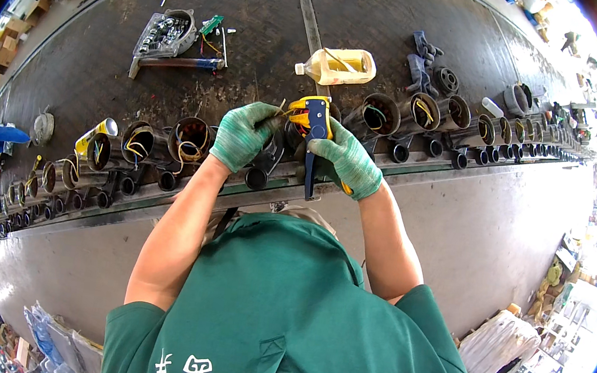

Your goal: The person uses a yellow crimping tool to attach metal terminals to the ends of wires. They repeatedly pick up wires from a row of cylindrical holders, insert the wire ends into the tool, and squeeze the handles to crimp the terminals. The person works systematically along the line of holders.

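Left hand (246,135) pinches wire (282,105) while right hand (352,160) grips blue-yellow stripper (316,120) above a stained dark worktop (257,40) beside grey floor (457,228).

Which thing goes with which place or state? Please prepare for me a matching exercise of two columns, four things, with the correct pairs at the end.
Things:
1. hand tool
2. plastic bottle
3. shirt
4. yellow-and-white can

Places or states:
A. left of the left hand, near dark tubes
B. in the right hand
C. green, worn by the person
D. lying on its side, beyond the hands

Pairs: 1-B, 2-D, 3-C, 4-A
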`<action>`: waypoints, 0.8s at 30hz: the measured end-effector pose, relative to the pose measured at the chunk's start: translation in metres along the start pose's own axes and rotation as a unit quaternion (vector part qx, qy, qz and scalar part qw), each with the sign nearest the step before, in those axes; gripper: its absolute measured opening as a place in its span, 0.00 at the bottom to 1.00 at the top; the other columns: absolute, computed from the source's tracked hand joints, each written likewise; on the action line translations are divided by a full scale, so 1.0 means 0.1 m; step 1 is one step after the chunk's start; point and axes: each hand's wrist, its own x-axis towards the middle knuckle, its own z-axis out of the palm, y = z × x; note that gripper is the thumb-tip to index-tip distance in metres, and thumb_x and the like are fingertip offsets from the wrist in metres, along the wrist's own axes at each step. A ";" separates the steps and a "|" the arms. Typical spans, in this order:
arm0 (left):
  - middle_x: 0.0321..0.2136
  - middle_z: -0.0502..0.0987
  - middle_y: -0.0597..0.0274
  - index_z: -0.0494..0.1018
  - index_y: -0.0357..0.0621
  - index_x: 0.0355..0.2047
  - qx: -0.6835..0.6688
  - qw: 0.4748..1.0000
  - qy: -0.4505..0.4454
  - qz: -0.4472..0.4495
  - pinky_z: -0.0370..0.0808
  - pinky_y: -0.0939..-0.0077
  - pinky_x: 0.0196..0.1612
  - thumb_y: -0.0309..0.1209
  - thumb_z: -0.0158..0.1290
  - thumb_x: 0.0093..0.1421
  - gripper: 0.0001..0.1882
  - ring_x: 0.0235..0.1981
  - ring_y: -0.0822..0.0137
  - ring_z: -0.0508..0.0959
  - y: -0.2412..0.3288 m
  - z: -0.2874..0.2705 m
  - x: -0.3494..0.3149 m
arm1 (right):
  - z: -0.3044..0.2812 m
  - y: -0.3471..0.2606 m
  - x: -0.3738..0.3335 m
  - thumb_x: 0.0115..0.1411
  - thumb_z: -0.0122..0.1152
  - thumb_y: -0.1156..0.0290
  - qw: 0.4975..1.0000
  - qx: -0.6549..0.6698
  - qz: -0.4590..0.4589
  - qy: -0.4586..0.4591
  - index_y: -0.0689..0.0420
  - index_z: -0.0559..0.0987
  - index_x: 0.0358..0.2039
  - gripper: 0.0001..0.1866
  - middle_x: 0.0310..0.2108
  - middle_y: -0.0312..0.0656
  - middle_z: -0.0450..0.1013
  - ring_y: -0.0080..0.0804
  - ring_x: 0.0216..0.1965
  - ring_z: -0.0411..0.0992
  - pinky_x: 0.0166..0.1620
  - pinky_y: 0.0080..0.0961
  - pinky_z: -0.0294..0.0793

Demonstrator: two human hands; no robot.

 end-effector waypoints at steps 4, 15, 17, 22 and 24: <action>0.33 0.85 0.53 0.83 0.37 0.45 0.023 1.000 -0.004 0.020 0.79 0.72 0.38 0.26 0.63 0.65 0.10 0.31 0.66 0.83 -0.01 -0.02 0.01 | 0.00 -0.04 0.00 0.63 0.67 0.69 0.999 -0.032 0.006 -0.018 0.60 0.70 0.66 0.32 0.50 0.34 0.74 0.22 0.50 0.71 0.59 0.23 0.72; 0.32 0.82 0.53 0.83 0.36 0.44 0.034 0.998 -0.030 0.037 0.78 0.72 0.37 0.25 0.64 0.63 0.10 0.30 0.60 0.82 0.01 -0.05 0.02 | -0.07 -0.04 0.05 0.64 0.62 0.69 0.985 -0.167 -0.015 -0.029 0.60 0.71 0.65 0.29 0.45 0.34 0.75 0.22 0.43 0.72 0.51 0.23 0.76; 0.32 0.82 0.53 0.83 0.36 0.44 0.033 0.998 -0.042 0.028 0.78 0.72 0.37 0.25 0.63 0.64 0.10 0.30 0.61 0.81 0.02 -0.06 0.00 | -0.02 -0.14 0.00 0.63 0.62 0.69 0.993 -0.101 0.060 -0.008 0.60 0.71 0.65 0.30 0.46 0.34 0.75 0.22 0.43 0.73 0.52 0.23 0.76; 0.33 0.83 0.53 0.83 0.36 0.45 0.007 0.999 -0.012 0.030 0.78 0.73 0.38 0.25 0.62 0.66 0.09 0.31 0.64 0.82 -0.01 -0.03 0.00 | 0.02 -0.01 0.02 0.60 0.67 0.63 0.998 0.017 -0.052 0.016 0.59 0.69 0.68 0.37 0.45 0.40 0.77 0.28 0.41 0.78 0.47 0.28 0.81; 0.33 0.84 0.53 0.82 0.36 0.46 0.002 0.999 0.000 0.034 0.78 0.73 0.38 0.25 0.61 0.67 0.09 0.32 0.66 0.82 -0.02 -0.03 -0.01 | -0.02 -0.09 -0.01 0.59 0.67 0.63 0.998 0.040 -0.045 0.008 0.59 0.68 0.67 0.37 0.41 0.44 0.79 0.34 0.37 0.81 0.42 0.34 0.85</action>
